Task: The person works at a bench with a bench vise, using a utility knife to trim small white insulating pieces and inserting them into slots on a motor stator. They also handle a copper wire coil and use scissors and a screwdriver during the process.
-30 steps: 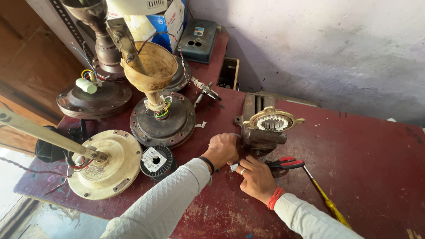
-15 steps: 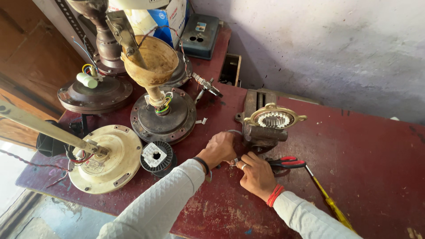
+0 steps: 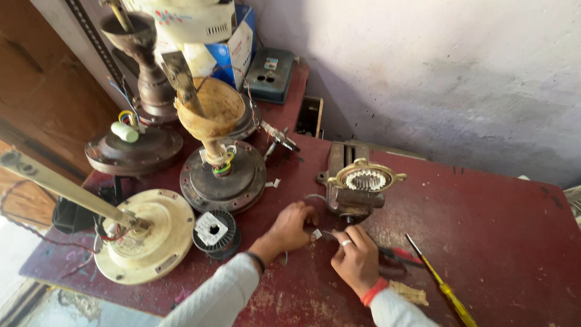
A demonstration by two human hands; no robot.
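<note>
Left hand (image 3: 290,225) pinches small white piece (image 3: 316,234); right hand (image 3: 357,259) curled, grasp unclear, hiding red-handled pliers (image 3: 396,255).

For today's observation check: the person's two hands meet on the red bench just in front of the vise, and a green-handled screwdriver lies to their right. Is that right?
Not quite. The head view shows the screwdriver has a yellow handle, not green. The left hand and right hand do meet on the red bench just in front of the vise.

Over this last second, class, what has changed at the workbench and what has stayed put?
The left hand drew back from the bench vise toward the right hand; both now pinch a small white piece between them. The vise, fan motors and yellow screwdriver stayed put.
</note>
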